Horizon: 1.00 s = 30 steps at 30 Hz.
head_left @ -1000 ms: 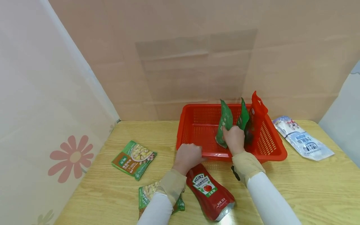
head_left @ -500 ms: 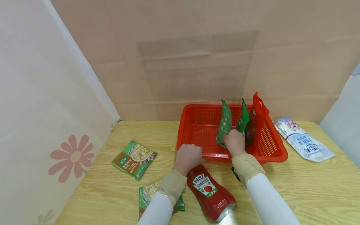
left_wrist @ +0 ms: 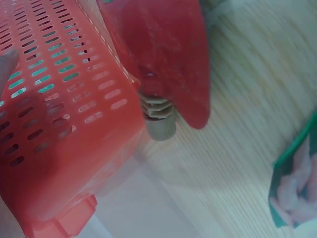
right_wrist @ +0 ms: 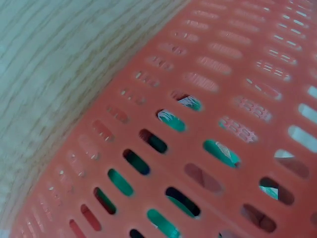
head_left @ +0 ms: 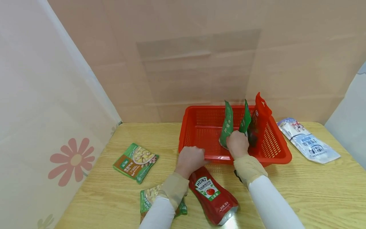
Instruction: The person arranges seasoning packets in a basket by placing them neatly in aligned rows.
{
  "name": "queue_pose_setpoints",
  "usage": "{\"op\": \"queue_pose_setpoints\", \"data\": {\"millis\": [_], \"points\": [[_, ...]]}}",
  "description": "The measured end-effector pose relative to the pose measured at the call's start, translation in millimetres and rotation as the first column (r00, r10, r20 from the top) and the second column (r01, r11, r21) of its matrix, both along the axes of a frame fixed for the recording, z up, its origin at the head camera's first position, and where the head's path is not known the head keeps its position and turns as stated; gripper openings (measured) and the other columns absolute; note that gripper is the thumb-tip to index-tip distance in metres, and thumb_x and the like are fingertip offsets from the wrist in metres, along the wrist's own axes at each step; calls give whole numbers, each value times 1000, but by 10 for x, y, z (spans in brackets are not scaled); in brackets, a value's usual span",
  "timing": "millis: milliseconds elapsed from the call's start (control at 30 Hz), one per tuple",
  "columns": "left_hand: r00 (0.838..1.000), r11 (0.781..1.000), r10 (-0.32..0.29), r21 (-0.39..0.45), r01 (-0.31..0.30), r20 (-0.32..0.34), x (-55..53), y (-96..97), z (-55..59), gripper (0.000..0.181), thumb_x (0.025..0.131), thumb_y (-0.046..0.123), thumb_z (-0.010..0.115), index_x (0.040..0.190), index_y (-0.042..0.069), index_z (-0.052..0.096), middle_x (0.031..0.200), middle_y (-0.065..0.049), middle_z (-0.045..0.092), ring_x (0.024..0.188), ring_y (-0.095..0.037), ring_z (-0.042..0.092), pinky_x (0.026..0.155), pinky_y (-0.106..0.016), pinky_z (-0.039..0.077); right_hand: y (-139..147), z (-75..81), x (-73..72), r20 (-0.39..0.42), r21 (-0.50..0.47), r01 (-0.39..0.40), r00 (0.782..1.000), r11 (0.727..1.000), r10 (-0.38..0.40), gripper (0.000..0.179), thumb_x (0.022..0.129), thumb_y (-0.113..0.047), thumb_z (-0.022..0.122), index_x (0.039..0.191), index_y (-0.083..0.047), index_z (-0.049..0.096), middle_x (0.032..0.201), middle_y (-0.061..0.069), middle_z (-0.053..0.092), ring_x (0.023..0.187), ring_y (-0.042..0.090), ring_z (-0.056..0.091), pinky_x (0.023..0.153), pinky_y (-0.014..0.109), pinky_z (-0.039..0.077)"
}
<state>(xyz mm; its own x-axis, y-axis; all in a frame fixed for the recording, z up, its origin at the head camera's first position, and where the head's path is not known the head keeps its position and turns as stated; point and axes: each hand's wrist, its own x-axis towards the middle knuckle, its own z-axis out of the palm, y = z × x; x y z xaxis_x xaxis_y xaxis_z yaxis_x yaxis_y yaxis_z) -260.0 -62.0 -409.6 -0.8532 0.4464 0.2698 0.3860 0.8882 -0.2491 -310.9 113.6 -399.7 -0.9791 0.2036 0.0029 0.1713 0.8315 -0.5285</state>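
On my feed I count 1 red bskt (head_left: 206, 136) at the L fingers (head_left: 195, 151); in it, 2 green pkts (head_left: 227, 125) by the R fingers (head_left: 236, 136) + 1 red bag (head_left: 258, 124) to their right. Near side of L fingers, 1 ketchup pouch (head_left: 213, 198); left of them, 2 green-brown pkts (head_left: 135, 162). Far right of R fingers, 1 white-blue pouch (head_left: 310, 143).

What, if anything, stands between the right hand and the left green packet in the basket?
Nothing visible. In the head view, the right hand is past the rim of the red basket and overlaps the left green packet; its underside is hidden, so I can't tell whether it grips.
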Motion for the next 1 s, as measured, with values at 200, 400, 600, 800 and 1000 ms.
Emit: {"op": "queue_pose_setpoints", "data": {"millis": [200,400,600,800,1000], "points": [[1000,1000,9,-2,-9,22,-1,-8,25,37,80,54,67,61,23,61,50,9,57,41,-6,45,44,-23,43,-21,41,6,-13,29,2,1000,1000,-2,29,92,-10,49,90,14,65,93,34,66,83,45,65,70,53,55],[999,1000,8,12,-8,33,-4,-14,28,37,81,54,67,62,23,61,50,9,56,41,-6,45,45,-22,43,-36,61,30,-51,59,-11,999,998,14,26,88,-8,52,85,14,66,89,32,67,81,46,66,68,53,55],[1000,1000,2,18,-3,22,-11,-11,23,37,82,52,66,61,23,59,49,9,55,41,-6,44,45,-22,42,-28,63,33,-29,62,-8,1000,998,10,26,89,-5,48,86,13,66,91,32,68,83,46,66,68,53,55],[1000,1000,9,-1,-9,21,-5,-6,18,39,81,55,66,60,24,58,48,9,52,40,-6,41,44,-21,39,-15,45,33,-8,67,-17,1000,998,18,26,91,-7,49,88,12,66,93,31,68,84,44,66,72,52,55],[999,1000,1,-7,-1,33,-8,7,-19,39,81,55,65,59,23,57,47,10,51,40,-6,42,44,-22,40,27,30,56,61,26,-25,998,999,23,32,93,-15,48,82,10,65,89,29,68,79,40,66,66,48,55]]}}
